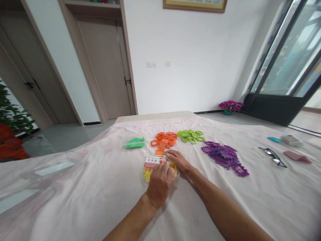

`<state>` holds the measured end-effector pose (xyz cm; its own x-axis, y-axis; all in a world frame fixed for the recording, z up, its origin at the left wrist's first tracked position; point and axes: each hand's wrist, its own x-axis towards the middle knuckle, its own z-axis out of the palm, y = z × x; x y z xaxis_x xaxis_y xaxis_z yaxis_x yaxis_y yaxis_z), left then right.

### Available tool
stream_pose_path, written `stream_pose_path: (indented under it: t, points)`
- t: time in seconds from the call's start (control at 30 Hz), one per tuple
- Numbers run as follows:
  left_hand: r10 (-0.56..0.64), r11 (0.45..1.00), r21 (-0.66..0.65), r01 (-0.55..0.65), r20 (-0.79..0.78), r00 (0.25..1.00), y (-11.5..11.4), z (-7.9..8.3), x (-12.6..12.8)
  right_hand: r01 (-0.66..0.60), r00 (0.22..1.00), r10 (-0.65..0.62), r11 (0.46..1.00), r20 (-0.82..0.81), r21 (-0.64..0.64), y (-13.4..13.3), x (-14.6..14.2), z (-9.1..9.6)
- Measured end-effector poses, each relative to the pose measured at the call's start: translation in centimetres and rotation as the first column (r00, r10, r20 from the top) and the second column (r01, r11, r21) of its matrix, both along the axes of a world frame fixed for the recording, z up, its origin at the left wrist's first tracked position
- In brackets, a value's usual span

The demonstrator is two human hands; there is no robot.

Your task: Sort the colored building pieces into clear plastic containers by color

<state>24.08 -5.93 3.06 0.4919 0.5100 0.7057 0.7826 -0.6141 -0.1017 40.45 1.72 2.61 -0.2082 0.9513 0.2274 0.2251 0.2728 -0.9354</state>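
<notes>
Pink bedsheet (100, 187) | bag of yellow pieces (148, 172) just this side of orange pile (164, 140) | left hand (160, 183) curled over bag, holding | right hand (177, 160) narrow, pinching its top edge | I'd keep it pinned, pull gently.

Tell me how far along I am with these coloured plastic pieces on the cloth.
Done: orange pieces, lime pieces and purple pieces lie loose in separate piles on the cloth. In hand: your left hand and right hand are both on the clear bag of yellow pieces, which still looks full. Left: the bag of green pieces, apparently untouched.
</notes>
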Motion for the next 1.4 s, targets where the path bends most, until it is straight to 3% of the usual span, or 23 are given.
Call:
stream_pose_path:
  t: [0.13,0.23,0.3,0.4,0.47,0.5,0.6,0.67,0.97,1.2,1.3,1.4]
  points:
    - [-0.043,0.998,-0.034,0.043,-0.001,0.999,-0.4,0.6,1.2,-0.014,0.994,-0.002,0.991,-0.113,-0.137,0.4,0.0,-0.4]
    - [-0.100,0.989,-0.101,0.106,0.070,0.993,-0.3,1.4,-0.3,0.005,0.982,-0.033,0.989,-0.185,-0.151,0.5,0.1,-0.8]
    - [-0.041,0.989,-0.135,0.065,0.174,0.984,0.1,1.7,-2.2,0.010,0.975,-0.046,0.986,-0.215,-0.166,0.5,0.0,-1.0]
    - [0.179,0.969,-0.219,-0.118,0.282,0.942,0.8,1.7,-5.4,0.006,0.970,-0.055,0.979,-0.238,-0.203,0.3,-0.1,-0.9]
    - [0.321,0.905,-0.376,-0.199,0.297,0.899,1.3,1.3,-7.1,0.012,0.970,-0.063,0.977,-0.234,-0.213,0.3,-0.2,-0.8]
    - [0.376,0.846,-0.494,-0.200,0.289,0.880,1.4,1.0,-7.7,0.020,0.973,-0.068,0.976,-0.219,-0.215,0.3,-0.2,-0.7]
    - [0.482,0.622,-0.776,-0.104,0.274,0.832,1.8,0.5,-8.6,0.079,0.987,-0.104,0.977,-0.120,-0.198,0.3,-0.1,-0.5]
    - [0.509,0.548,-0.836,-0.025,0.310,0.803,2.0,0.2,-8.7,0.124,0.990,-0.134,0.979,-0.049,-0.163,0.4,0.0,-0.5]
    - [0.517,0.553,-0.781,0.290,0.595,0.616,3.5,-2.2,-8.7,0.139,0.990,-0.138,0.980,0.017,-0.145,1.0,0.2,-1.1]
    - [0.500,0.565,-0.724,0.396,0.682,0.533,3.2,-2.4,-8.7,0.076,0.986,-0.117,0.950,-0.117,-0.304,0.4,-0.3,-0.2]
    - [0.509,0.552,-0.726,0.411,0.683,0.524,3.1,-2.5,-8.7,0.062,0.981,-0.125,0.926,-0.147,-0.372,0.2,-0.4,0.1]
    - [0.499,0.571,-0.722,0.390,0.683,0.533,3.2,-2.7,-8.6,0.023,0.982,-0.093,0.925,-0.167,-0.379,0.2,-0.3,0.0]
